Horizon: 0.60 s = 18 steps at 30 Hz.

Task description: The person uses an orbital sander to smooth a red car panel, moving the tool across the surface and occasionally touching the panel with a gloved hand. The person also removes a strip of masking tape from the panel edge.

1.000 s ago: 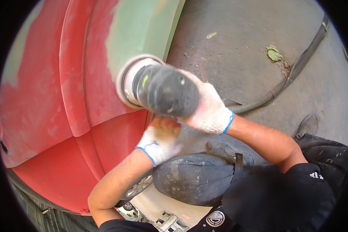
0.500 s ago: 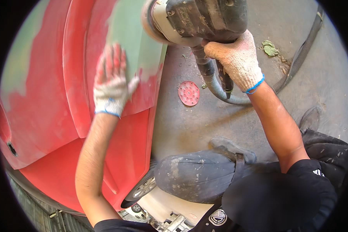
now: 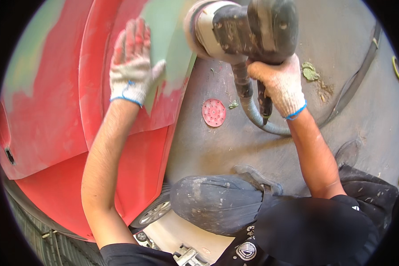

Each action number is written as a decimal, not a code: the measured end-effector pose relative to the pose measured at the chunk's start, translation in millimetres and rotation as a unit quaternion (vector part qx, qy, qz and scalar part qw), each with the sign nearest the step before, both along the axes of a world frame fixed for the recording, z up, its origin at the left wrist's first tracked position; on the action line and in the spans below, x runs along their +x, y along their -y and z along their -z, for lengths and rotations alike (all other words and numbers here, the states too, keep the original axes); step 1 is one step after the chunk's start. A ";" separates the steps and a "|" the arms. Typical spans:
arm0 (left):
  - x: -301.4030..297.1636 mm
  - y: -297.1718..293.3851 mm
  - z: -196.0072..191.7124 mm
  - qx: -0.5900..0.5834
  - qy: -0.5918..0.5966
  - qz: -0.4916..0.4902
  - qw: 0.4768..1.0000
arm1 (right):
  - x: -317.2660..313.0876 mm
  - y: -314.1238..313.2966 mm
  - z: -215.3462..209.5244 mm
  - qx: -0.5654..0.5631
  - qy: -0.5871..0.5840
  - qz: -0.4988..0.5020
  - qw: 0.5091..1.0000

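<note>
My left hand (image 3: 133, 62), in a white knit glove reddened at the fingers, lies flat on a red car body panel (image 3: 53, 133) with its fingers stretched out. Grey-green filler patches (image 3: 164, 35) show on the panel around it. My right hand (image 3: 281, 84), also gloved, grips the handle of a black and grey power sander (image 3: 244, 31). The sander's round head is at the panel's right edge; whether its pad touches the surface I cannot tell. A grey ribbed hose (image 3: 252, 108) runs from the sander.
A round pink perforated sanding disc (image 3: 214, 112) lies on the concrete floor, with a crumpled green leaf (image 3: 310, 71) farther right. The dark hose (image 3: 357, 84) curves along the right side. My bent knee (image 3: 213, 204) is close to the car's wheel (image 3: 155, 212).
My left hand has slid forward over the panel. The sander, in my right hand, has shifted right and a little nearer in the picture; the whole view has moved slightly too.
</note>
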State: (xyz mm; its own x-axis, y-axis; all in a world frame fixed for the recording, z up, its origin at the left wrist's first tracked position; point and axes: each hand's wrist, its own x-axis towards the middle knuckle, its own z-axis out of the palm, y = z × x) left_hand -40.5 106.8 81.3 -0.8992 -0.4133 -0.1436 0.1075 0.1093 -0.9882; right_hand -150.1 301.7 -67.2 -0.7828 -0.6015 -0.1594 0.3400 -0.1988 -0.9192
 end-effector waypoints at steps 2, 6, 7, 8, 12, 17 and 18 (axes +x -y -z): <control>29.0 2.3 12.6 0.039 0.006 -0.035 0.999 | 5.7 2.7 5.1 -0.002 -0.029 -0.018 0.999; 92.4 2.9 25.0 0.133 -0.021 0.003 0.991 | 33.1 15.0 -3.4 -0.021 -0.027 -0.044 0.998; 102.0 0.9 29.7 0.151 -0.032 -0.004 0.988 | 37.5 17.1 -3.6 -0.016 -0.043 -0.057 0.997; 113.3 0.7 35.8 0.176 -0.044 0.003 0.983 | 41.6 18.1 -6.7 -0.004 -0.062 -0.074 0.995; 129.8 -26.3 60.6 0.352 -0.063 -0.125 0.926 | 66.3 25.0 -6.6 0.016 -0.245 -0.080 0.966; 133.3 -61.3 152.3 0.676 -0.285 -0.271 0.623 | 92.8 42.9 22.3 0.121 -0.472 -0.112 0.866; 133.4 -52.2 171.7 0.693 -0.309 -0.289 0.584 | 97.0 42.7 22.7 0.107 -0.502 -0.115 0.850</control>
State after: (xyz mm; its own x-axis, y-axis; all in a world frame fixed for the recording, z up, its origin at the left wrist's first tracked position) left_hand 92.9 159.0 -90.4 -0.7244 -0.5454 -0.4216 -0.6731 0.6918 0.2616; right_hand -53.1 259.0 -89.9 -0.4535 -0.7989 0.3951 -0.6305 -0.0257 -0.7758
